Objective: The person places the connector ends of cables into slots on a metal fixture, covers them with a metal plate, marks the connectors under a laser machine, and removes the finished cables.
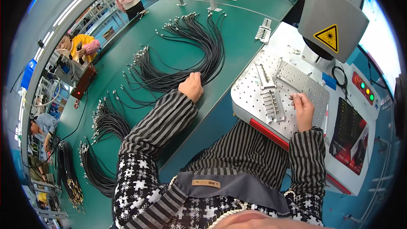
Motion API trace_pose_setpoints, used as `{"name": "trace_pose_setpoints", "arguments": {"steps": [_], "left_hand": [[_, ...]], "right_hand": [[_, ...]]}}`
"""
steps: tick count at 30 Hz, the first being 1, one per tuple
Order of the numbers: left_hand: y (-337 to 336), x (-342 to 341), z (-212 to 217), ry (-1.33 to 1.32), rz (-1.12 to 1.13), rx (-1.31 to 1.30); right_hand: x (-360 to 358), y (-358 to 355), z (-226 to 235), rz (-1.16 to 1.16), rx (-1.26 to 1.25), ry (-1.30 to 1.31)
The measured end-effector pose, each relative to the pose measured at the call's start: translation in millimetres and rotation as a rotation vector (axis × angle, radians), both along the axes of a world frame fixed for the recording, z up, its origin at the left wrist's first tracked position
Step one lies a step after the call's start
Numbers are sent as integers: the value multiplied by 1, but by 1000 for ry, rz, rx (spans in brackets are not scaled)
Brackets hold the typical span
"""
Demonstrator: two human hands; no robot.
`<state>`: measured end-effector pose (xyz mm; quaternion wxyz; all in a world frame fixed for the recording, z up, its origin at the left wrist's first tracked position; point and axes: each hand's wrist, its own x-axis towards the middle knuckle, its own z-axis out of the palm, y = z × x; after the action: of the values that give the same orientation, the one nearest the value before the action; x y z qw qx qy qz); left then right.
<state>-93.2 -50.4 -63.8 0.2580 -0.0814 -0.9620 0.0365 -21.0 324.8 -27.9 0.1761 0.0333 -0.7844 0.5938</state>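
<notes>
A large bundle of black cables (214, 55) with small metal ends lies curved across the green table. My left hand (191, 87) is at its near edge, fingers curled down around cable; how many strands it grips is hidden. Over the perforated metal plate of a white machine, my right hand (303, 111) has its fingers bent in toward the thumb, and whatever is between them is too small to make out. Just left of that hand sits a slotted metal fixture (272, 104) with a row of grooves. Another metal fixture piece (263, 74) adjoins its far end.
A grey machine head with a yellow warning sign (332, 38) overhangs the plate. Lit buttons (363, 88) and a black-and-red pad (349, 135) lie right. A spare slotted fixture (263, 30) is near the table edge. More cable bundles (111, 123) lie left; co-workers sit beyond.
</notes>
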Motion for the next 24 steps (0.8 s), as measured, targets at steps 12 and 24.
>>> {"name": "trace_pose_setpoints", "arguments": {"steps": [12, 24], "left_hand": [[-12, -7, 29, 6, -70, 54], [-21, -17, 51, -183, -8, 130]], "right_hand": [[5, -2, 2, 19, 52, 57], [10, -1, -3, -2, 142, 163]]}}
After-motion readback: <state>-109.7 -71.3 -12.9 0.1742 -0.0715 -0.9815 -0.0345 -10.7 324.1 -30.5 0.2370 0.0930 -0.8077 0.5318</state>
